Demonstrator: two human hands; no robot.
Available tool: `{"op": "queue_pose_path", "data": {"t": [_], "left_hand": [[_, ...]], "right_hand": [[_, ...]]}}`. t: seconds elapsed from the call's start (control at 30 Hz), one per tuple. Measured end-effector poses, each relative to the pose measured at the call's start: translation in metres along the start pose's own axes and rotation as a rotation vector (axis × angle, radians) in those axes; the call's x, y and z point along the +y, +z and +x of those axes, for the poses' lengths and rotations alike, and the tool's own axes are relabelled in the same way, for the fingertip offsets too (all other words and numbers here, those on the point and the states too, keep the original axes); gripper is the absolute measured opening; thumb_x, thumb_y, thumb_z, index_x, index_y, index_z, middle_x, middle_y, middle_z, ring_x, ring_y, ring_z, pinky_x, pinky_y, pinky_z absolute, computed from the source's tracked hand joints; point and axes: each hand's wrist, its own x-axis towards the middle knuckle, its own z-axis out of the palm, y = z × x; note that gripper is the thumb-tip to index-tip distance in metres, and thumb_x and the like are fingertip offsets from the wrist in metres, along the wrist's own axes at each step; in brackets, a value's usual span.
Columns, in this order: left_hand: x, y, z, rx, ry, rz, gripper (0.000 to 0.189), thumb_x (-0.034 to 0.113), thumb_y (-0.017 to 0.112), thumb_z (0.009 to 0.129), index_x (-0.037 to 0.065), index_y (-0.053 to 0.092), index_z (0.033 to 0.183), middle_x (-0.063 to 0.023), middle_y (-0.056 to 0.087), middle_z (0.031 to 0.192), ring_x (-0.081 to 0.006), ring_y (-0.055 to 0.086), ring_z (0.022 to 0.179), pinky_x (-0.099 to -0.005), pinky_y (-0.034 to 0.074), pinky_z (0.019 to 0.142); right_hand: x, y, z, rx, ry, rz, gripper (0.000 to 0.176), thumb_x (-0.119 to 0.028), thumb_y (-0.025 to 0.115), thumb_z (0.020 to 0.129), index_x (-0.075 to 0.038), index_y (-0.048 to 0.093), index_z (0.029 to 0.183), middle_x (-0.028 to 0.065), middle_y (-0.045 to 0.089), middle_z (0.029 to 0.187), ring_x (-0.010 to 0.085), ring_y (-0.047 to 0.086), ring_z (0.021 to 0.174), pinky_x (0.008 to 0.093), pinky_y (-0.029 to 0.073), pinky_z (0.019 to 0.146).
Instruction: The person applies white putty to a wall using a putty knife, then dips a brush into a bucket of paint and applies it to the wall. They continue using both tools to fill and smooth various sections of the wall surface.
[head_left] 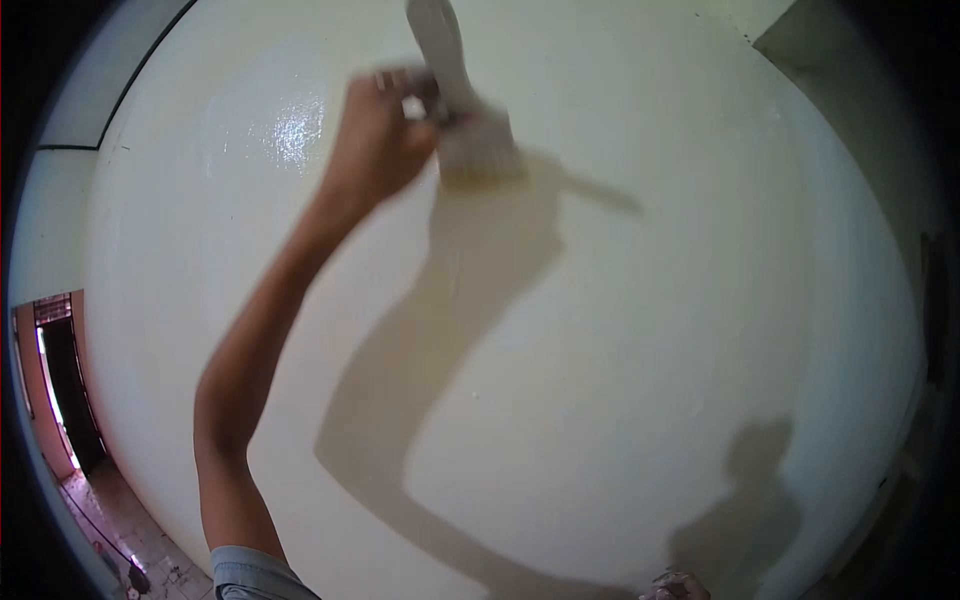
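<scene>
Up high, the left hand is gripping the paintbrush, fingers closing around it, its handle pointing up and bristles facing down before the pale wall. A glossy patch is shining left of that hand. The right hand is showing partly at the near edge; its grip is too hidden to tell.

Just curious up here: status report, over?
Left hand gripping wide, grey-handled paintbrush, bristles down, before pale wall. Right hand low, partly cropped. No obstruction visible.
</scene>
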Motion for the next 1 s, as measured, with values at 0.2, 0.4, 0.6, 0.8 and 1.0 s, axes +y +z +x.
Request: {"op": "queue_pose_path", "data": {"t": [0.2,0.4,0.6,0.8,1.0], "left_hand": [[-0.139,-0.036,0.137,0.344,-0.058,0.494,0.007,0.000,0.063,0.077,-0.004,0.064,0.082,-0.0198,0.066,0.080,-0.0305,0.065,0.076,-0.0392,0.050,0.066],[-0.196,-0.052,0.120,0.377,0.167,0.397,0.010,-0.001,0.061,0.079,-0.005,0.067,0.087,-0.0212,0.066,0.086,-0.0290,0.063,0.084,-0.0374,0.050,0.072],[-0.112,-0.073,-0.053,0.082,0.162,0.513,0.011,0.000,0.061,0.082,0.001,0.066,0.092,-0.0119,0.067,0.084,-0.0202,0.063,0.071,-0.0308,0.049,0.065],[-0.037,-0.113,-0.132,0.090,-0.141,0.257,0.016,-0.005,0.058,0.087,-0.004,0.064,0.102,-0.0072,0.065,0.093,-0.0109,0.057,0.087,-0.0258,0.046,0.080],[0.008,-0.167,-0.189,0.311,-0.239,0.067,0.026,0.008,0.068,0.083,-0.011,0.061,0.100,-0.0139,0.063,0.100,-0.0202,0.056,0.093,-0.0342,0.042,0.089]], "right_hand": [[-0.008,0.034,0.029,-0.255,-0.105,0.148,0.058,-0.037,0.046,0.093,0.005,0.039,0.133,0.0209,0.045,0.132,0.0327,0.045,0.119,0.0483,0.032,0.102],[-0.100,0.139,0.030,-0.215,-0.388,-0.340,0.023,-0.015,0.064,0.083,0.003,0.061,0.098,0.0129,0.064,0.084,0.0231,0.065,0.074,0.0344,0.054,0.067],[-0.223,0.243,0.039,-0.771,-1.242,-0.818,0.028,-0.016,0.060,0.084,-0.005,0.060,0.109,0.0139,0.064,0.083,0.0291,0.063,0.071,0.0366,0.051,0.061],[-0.266,0.343,-0.025,-1.175,-1.309,-0.445,0.016,-0.008,0.058,0.073,0.001,0.051,0.083,0.0189,0.056,0.066,0.0369,0.058,0.062,0.0440,0.048,0.055],[-0.240,0.361,-0.087,-1.516,-1.158,-0.099,0.012,-0.010,0.059,0.077,0.001,0.056,0.078,0.0184,0.059,0.072,0.0328,0.061,0.066,0.0418,0.050,0.061]]}}
